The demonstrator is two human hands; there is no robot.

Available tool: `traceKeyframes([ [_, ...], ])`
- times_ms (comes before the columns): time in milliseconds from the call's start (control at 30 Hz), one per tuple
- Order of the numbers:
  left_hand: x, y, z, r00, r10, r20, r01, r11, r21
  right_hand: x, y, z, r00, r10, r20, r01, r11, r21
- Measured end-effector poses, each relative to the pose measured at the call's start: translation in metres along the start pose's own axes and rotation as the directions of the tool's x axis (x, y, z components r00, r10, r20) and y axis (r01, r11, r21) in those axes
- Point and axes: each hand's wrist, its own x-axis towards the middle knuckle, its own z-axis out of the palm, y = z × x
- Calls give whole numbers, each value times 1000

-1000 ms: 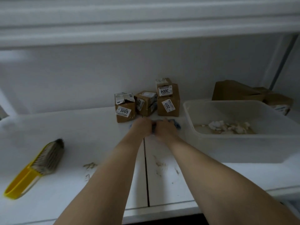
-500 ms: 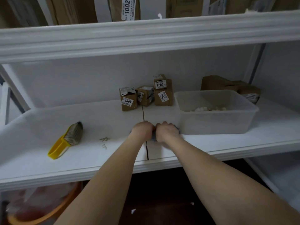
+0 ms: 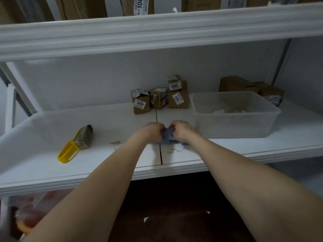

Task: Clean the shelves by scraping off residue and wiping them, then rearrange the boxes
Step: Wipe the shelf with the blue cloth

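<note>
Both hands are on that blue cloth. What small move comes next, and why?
Likely a short wipe forward across the shelf: the left hand and right hand both grip the blue cloth, and grey residue lies in front of it.

The shelf (image 3: 52,165) across the middle of the frame is smooth and white with a soft sheen, marked by dull grey smears (image 3: 170,150) near its centre seam. The cloth (image 3: 168,136) at centre is soft, matt blue fabric. The boxes (image 3: 158,98) behind it are matt brown cardboard with white paper labels (image 3: 140,104). At right, the tub (image 3: 234,126) is cloudy translucent plastic. At left, the brush (image 3: 75,145) has a glossy yellow plastic handle and coarse bristles.
</note>
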Motion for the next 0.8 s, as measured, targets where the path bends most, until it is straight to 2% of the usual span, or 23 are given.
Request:
traceKeyframes([
  [133,27,-22,1,1000,-6,-22,5,996,-85,38,-11,15,994,-4,-111,6,1000,21],
  [400,53,-57,3,997,6,-80,-8,1000,-25,82,-21,44,982,19,-189,-18,1000,6],
  [600,39,-61,3,1000,14,-20,-13,999,51,72,-31,40,997,20,-76,-25,998,-59],
  [733,23,-52,5,998,63,19,-64,994,91,49,-29,30,999,13,47,-8,996,-87],
  [800,17,-44,1,997,79,21,-81,993,92,32,-27,22,999,-8,51,12,997,-82],
])
